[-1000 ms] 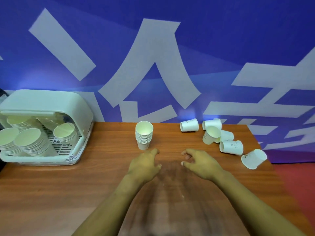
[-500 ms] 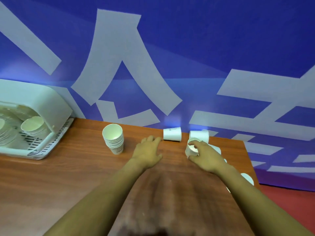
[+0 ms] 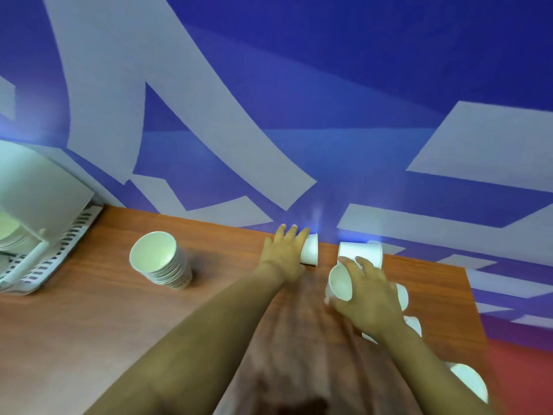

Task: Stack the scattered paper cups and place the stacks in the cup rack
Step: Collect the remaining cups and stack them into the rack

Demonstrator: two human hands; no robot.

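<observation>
My right hand point(image 3: 368, 298) grips a white paper cup point(image 3: 339, 285), its mouth turned toward me, just above the wooden table point(image 3: 89, 319). My left hand point(image 3: 284, 253) lies over a cup on its side point(image 3: 310, 250) near the wall, fingers reaching across it. A stack of nested cups point(image 3: 161, 263) stands upright left of centre. Another lying cup point(image 3: 360, 252) sits behind my right hand. More cups point(image 3: 402, 295) lie partly hidden under my right forearm, and one point(image 3: 469, 381) lies by the table's right edge. The white cup rack point(image 3: 39, 235) is at far left.
A blue wall with large pale shapes runs directly behind the table. The table's right edge drops to a red floor point(image 3: 520, 378). Bare wood lies between the stack and the rack.
Both hands have reached forward to the cups on the right. My right hand has lifted a cup and my left hand has come onto the lying cup. The view swung right.
</observation>
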